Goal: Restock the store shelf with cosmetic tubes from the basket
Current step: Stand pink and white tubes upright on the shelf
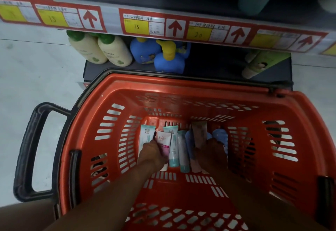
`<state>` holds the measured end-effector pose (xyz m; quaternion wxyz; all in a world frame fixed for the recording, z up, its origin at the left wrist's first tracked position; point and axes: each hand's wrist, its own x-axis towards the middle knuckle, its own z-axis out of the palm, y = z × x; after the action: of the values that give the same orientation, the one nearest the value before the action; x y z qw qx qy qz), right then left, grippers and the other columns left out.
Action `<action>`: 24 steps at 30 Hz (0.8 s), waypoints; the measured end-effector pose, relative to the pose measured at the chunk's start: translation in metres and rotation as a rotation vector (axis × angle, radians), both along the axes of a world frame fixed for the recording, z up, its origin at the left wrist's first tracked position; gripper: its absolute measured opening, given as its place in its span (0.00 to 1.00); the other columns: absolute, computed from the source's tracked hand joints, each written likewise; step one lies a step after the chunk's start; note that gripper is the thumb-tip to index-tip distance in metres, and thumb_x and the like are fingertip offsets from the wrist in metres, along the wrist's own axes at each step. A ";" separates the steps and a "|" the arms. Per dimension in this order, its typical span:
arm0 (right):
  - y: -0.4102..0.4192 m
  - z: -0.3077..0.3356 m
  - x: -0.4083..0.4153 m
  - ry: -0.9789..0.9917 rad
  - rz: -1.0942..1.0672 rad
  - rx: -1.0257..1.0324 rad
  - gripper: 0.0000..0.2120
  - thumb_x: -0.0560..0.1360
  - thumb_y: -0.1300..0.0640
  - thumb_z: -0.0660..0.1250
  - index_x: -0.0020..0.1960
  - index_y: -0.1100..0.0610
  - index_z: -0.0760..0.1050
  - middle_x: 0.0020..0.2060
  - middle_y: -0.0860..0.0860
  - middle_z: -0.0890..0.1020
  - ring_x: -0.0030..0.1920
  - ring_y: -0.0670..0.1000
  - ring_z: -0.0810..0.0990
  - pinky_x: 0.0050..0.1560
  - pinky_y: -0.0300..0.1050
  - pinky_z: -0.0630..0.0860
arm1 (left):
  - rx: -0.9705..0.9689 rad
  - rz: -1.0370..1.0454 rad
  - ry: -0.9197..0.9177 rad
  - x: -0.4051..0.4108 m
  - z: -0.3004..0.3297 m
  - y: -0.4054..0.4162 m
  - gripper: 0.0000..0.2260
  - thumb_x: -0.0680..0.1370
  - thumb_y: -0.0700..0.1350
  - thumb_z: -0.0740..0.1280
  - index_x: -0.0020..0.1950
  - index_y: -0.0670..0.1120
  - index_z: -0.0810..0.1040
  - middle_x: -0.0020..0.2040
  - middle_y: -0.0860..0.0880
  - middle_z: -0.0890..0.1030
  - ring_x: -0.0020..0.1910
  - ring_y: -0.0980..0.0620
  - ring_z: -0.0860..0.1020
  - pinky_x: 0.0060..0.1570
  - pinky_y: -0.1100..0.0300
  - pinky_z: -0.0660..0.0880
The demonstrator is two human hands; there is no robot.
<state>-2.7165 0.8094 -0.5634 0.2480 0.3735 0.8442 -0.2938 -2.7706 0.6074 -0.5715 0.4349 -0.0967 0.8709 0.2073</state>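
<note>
- Tubes (173,147) lie side by side on the floor of the red basket (181,89), below the shelf (112,19).
- Left hand (152,153) pinches the pink tube (164,144).
- Right hand (211,151) closes on the beige tube (199,134); grip partly hidden.
- Risk: 2 loose holds at once, and slick tubes may slip back.

Red plastic basket (181,92) full of slots, a bit shiny, dark matt plastic handle (31,150), smooth shiny plastic tubes (173,147), smooth plastic bottles (101,49), paper price tags (136,26)
</note>
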 end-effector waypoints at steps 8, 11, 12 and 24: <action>0.008 0.001 0.005 -0.018 -0.010 -0.077 0.27 0.73 0.40 0.71 0.68 0.49 0.72 0.56 0.49 0.81 0.56 0.54 0.81 0.47 0.43 0.69 | -0.025 -0.029 0.068 0.007 0.004 0.010 0.24 0.77 0.53 0.75 0.69 0.50 0.71 0.60 0.50 0.81 0.57 0.50 0.81 0.46 0.61 0.75; 0.009 0.000 0.007 -0.005 0.026 -0.090 0.27 0.74 0.48 0.74 0.70 0.49 0.70 0.56 0.50 0.80 0.57 0.55 0.81 0.46 0.41 0.67 | -0.043 -0.007 0.069 0.008 0.006 0.008 0.22 0.74 0.55 0.77 0.63 0.50 0.75 0.57 0.51 0.83 0.51 0.53 0.81 0.46 0.62 0.77; 0.010 0.000 0.008 -0.013 0.028 -0.089 0.27 0.74 0.49 0.74 0.70 0.49 0.70 0.56 0.50 0.80 0.58 0.56 0.81 0.47 0.42 0.68 | -0.046 -0.002 0.070 0.007 0.007 0.008 0.22 0.73 0.56 0.78 0.62 0.50 0.77 0.56 0.51 0.83 0.51 0.53 0.82 0.47 0.61 0.79; 0.008 0.047 0.009 0.037 -0.015 -0.060 0.23 0.72 0.54 0.75 0.63 0.59 0.73 0.57 0.55 0.83 0.58 0.57 0.83 0.55 0.45 0.79 | 0.097 0.055 0.265 -0.012 0.069 0.013 0.29 0.69 0.63 0.78 0.58 0.48 0.71 0.51 0.49 0.83 0.49 0.47 0.82 0.41 0.57 0.74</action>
<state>-2.7078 0.8175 -0.5161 0.2415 0.3665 0.8366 -0.3278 -2.7828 0.6202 -0.5025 0.3142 -0.0709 0.9067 0.2721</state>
